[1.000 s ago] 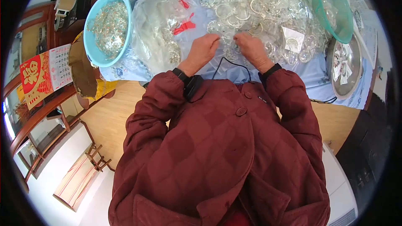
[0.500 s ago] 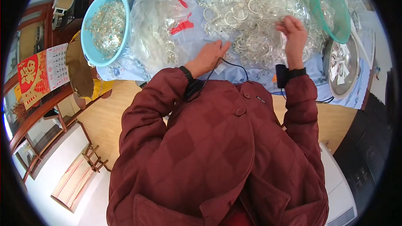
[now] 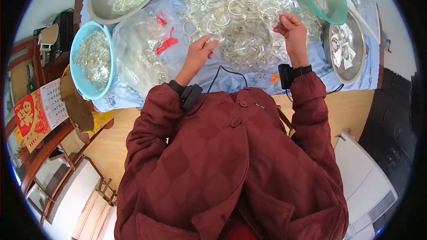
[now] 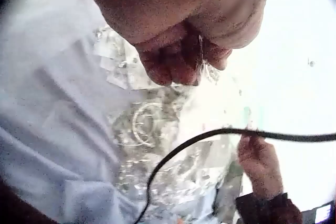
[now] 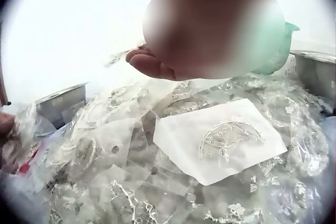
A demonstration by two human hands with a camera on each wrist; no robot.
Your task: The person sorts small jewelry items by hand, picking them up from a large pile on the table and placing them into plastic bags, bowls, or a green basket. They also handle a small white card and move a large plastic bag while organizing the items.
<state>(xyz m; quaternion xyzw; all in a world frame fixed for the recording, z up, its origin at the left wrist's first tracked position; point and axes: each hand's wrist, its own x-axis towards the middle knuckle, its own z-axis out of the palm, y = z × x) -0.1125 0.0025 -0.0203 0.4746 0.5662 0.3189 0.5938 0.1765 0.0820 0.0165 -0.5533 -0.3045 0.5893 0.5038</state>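
My left hand [image 3: 196, 57] is raised over the near left edge of a pile of bagged silver bangles [image 3: 242, 26]. Its thumb and fingers pinch a small clear plastic bag [image 4: 200, 58]. Above the pile's right side is my right hand [image 3: 294, 35], fingers curled, with a small silvery piece of jewellery [image 5: 119, 57] at the fingertips. That piece is too blurred for its kind to show. Below the right hand, a white card packet [image 5: 231, 140] with a bangle lies on top of the pile.
A blue basin [image 3: 112, 58] of small packets and a large metal bowl [image 3: 98, 6] stand at left. Between them and the pile lies a big clear bag [image 3: 129, 46] beside red strips [image 3: 167, 41]. At right are a green basket [image 3: 340, 9] and a steel bowl [image 3: 356, 73]. A black cable [image 3: 218, 73] loops near the left wrist.
Both hands worked close together at the pile's near edge; then the right hand moved right and up. The left hand has risen from the cloth with a clear bag. The head view has shifted.
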